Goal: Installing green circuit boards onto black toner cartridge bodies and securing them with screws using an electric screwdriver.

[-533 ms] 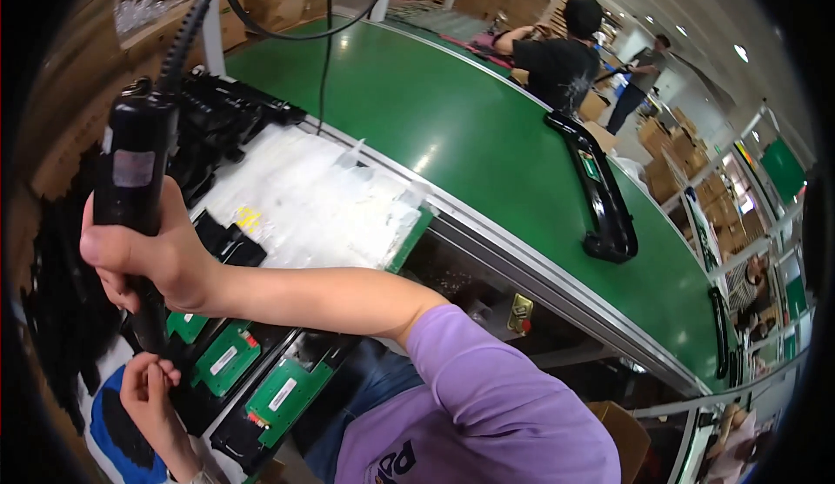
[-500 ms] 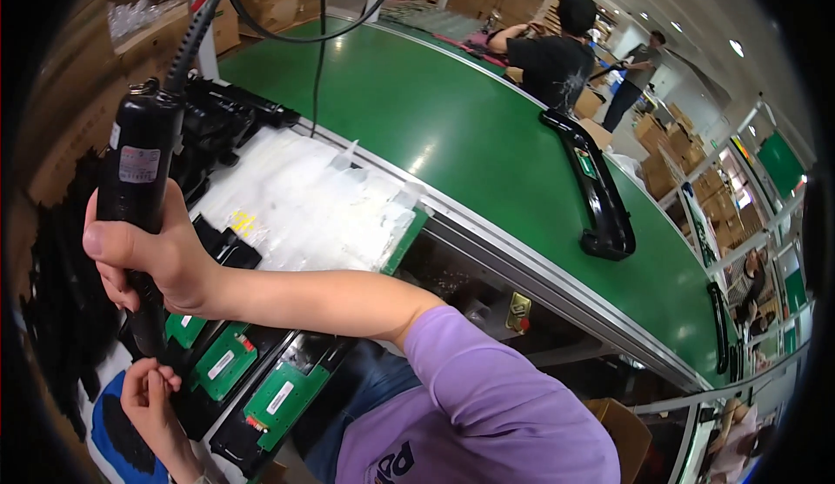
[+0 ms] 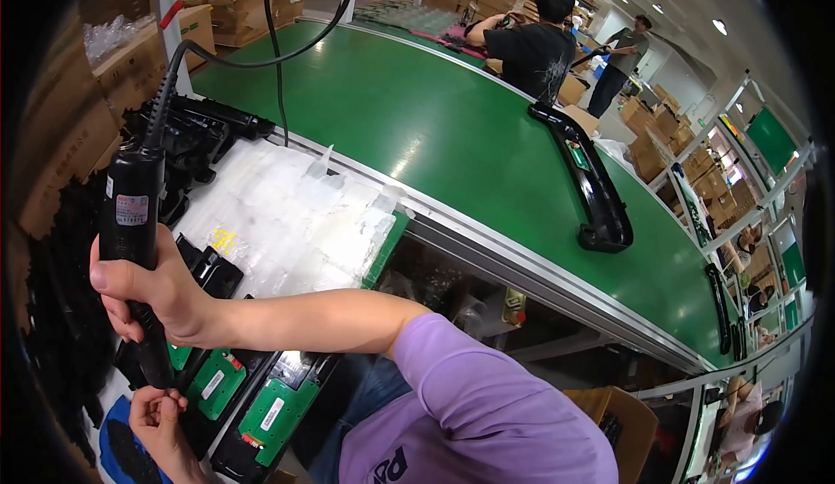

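My right hand (image 3: 161,288) is wrapped round a black corded electric screwdriver (image 3: 133,214), which points downward. Close to its lower end is my left hand (image 3: 159,419), with thumb and fingers pinched together. Whatever small thing they hold, if any, I cannot make out. Beside and under my right forearm lie long black plastic housings with green circuit boards (image 3: 274,413) in them. The board nearest me has a white label and small red and white parts at its corner. The screwdriver's tip is hidden at my left fingers.
A white, worn sheet (image 3: 287,210) covers the bench beyond my arm. Black parts (image 3: 204,123) are heaped at the back left. On the green conveyor belt (image 3: 391,127) lies a curved black housing (image 3: 596,188). A blue and black object (image 3: 126,445) sits at lower left. Other people stand farther off.
The screwdriver and both hands sit a little lower in the picture. The belt and bench have shifted slightly left as the view moved. My grip looks the same.
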`<action>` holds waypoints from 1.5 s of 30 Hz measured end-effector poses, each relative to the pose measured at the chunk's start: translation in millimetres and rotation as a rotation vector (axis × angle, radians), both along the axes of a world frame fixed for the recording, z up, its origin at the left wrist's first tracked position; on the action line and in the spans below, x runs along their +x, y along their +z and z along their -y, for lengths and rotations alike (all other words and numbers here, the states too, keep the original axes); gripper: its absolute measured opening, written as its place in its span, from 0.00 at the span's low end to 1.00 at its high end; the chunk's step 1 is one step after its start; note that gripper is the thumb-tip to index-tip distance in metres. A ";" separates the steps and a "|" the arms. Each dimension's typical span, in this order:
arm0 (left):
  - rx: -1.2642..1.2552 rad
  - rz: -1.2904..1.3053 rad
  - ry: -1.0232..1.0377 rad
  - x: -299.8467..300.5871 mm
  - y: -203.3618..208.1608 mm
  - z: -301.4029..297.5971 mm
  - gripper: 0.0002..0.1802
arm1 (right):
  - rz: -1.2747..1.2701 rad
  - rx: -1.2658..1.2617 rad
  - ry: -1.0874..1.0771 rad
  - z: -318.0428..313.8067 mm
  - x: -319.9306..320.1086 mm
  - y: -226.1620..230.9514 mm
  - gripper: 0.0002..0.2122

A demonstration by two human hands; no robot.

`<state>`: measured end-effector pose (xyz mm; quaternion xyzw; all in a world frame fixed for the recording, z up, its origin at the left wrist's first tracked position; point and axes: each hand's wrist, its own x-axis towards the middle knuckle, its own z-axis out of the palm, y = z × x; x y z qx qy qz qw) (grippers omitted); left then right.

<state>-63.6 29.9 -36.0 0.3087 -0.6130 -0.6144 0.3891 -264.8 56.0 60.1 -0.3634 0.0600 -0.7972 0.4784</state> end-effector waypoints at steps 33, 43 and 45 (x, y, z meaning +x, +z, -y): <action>0.079 -0.140 -0.058 -7.0 1.8 -9.7 0.15 | 0.086 0.117 0.027 -4.7 -7.4 -8.4 0.11; 0.057 -0.121 -0.110 -6.4 1.7 -7.5 0.14 | 0.090 0.157 0.026 -4.8 -9.1 -7.4 0.13; 0.055 -0.102 -0.153 -5.4 2.6 -6.7 0.13 | 0.100 0.171 0.026 -5.4 -9.2 -6.0 0.12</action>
